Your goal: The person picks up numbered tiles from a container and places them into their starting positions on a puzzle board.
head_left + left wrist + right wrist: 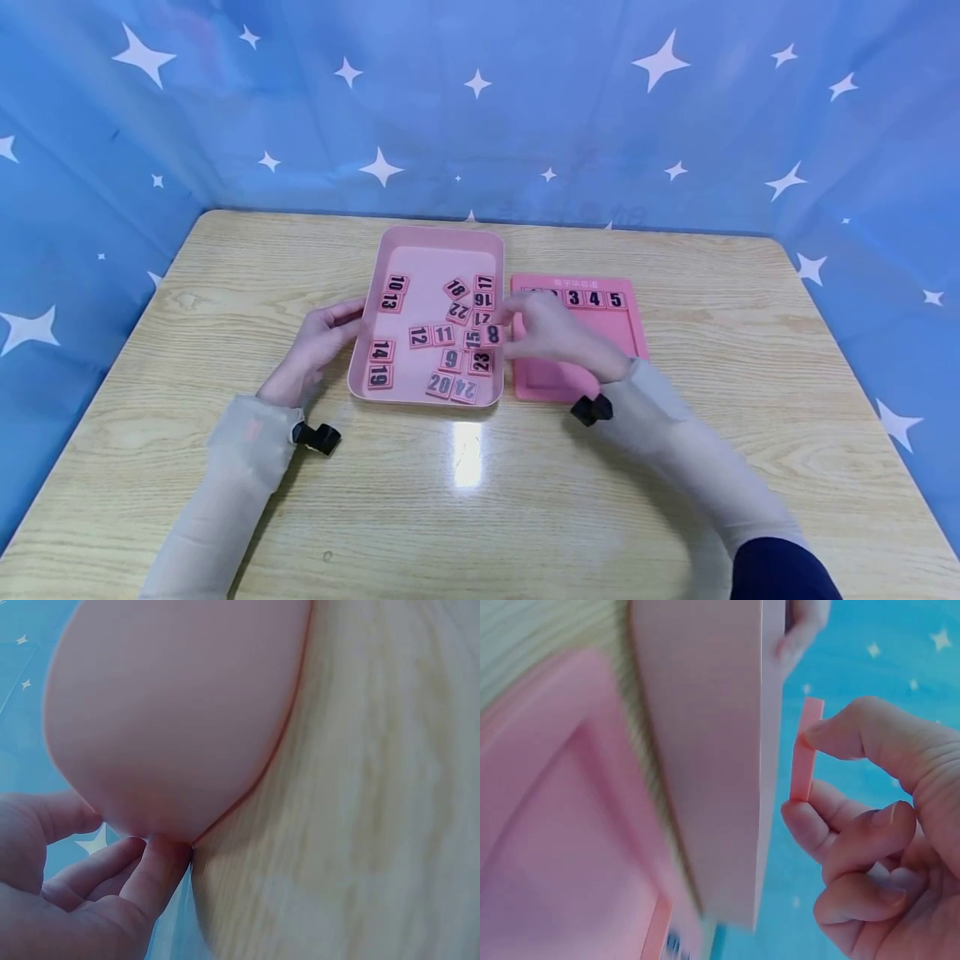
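Note:
My right hand [551,333] pinches a pink number tile marked 8 [491,335] between thumb and fingers, over the right side of a pink tray. In the right wrist view the tile [803,769] shows edge-on, beside the tray's wall [705,750]. At the tray's left side, my left hand [318,342] rests its fingertips on the outer wall. The left wrist view shows these fingertips spread along the rounded wall [180,712]. Several loose tiles, such as 12 [420,337] and 20 [440,384], lie in the tray [442,237].
Right of the tray lies a pink puzzle board [547,379], partly under my right forearm. Tiles 3 [573,299], 4 [594,300] and 5 [616,300] sit in its top row, and my hand partly covers those to their left. A starry blue curtain [480,125] surrounds the wooden table [420,500].

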The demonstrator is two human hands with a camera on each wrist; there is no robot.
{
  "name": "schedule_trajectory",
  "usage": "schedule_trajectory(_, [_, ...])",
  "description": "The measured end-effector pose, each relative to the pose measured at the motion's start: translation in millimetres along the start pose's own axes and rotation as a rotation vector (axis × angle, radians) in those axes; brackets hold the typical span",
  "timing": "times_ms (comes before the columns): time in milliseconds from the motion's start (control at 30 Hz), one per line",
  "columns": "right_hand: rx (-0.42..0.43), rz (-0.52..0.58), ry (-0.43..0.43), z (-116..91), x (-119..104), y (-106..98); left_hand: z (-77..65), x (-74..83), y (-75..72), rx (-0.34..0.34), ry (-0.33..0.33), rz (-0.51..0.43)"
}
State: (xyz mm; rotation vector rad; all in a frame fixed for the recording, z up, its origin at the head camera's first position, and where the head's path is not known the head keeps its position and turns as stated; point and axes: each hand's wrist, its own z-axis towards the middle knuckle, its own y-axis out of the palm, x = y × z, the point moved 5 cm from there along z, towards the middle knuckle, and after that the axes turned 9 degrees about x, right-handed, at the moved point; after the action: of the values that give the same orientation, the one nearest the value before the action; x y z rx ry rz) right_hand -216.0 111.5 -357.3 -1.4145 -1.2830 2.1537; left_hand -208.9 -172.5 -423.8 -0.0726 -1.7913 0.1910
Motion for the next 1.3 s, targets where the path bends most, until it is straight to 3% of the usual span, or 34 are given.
schedule_trajectory(300, [0.061, -0.057, 0.124, -41, 51, -32, 1.6, -2.3, 0.6, 0.001, -0.009, -0.007])
schedule_trajectory(567, [0.063, -0.109, 0.178, -59, 85, -38, 0.9, -3.5, 0.3, 0.001, -0.024, -0.001])
schedule_trajectory(1033, [0.081, -0.186, 0.256, -64, 101, -44, 0.8, -3.2, 0.0, 0.003, -0.027, 0.009])
schedule_trajectory(1300, [0.070, -0.224, 0.371, -67, 104, -45, 0.8, -2.2, 0.8, 0.003, -0.026, 0.019])
